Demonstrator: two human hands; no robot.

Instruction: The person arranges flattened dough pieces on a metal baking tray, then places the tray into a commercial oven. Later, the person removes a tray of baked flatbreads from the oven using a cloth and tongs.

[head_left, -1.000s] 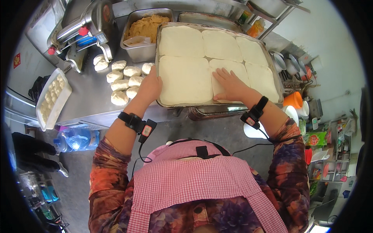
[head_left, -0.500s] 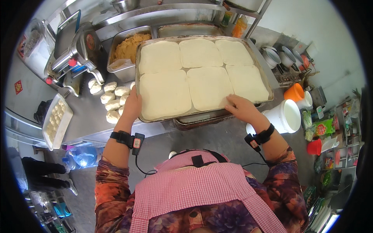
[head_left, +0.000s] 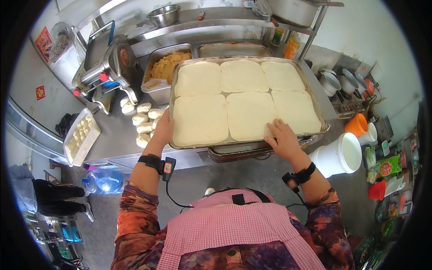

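A large baking tray (head_left: 325,123) bears several flat, pale dough sheets (head_left: 200,119) in two rows. On its left rim my left hand (head_left: 165,128) is closed, the fingers partly hidden by the edge. My right hand (head_left: 283,137) reaches over the front rim, its fingers apart and resting on the front middle and right dough sheets. Beneath the tray, a darker baking tray (head_left: 238,154) juts out toward me. Pale dough pieces (head_left: 145,128) lie on the steel counter beside my left hand.
A steel pan (head_left: 158,93) of orange-brown filling and a dough-rolling machine (head_left: 110,67) stand at the back left. A white tub (head_left: 92,139) of dough pieces sits at the counter's left end. White buckets (head_left: 348,153) stand right. Another person's dark-trousered legs (head_left: 58,198) show far left.
The whole view has shifted, so the scene sits lower and further right. The fingers of my right hand have spread and reach further over the dough. My left hand stays on the tray's left rim.
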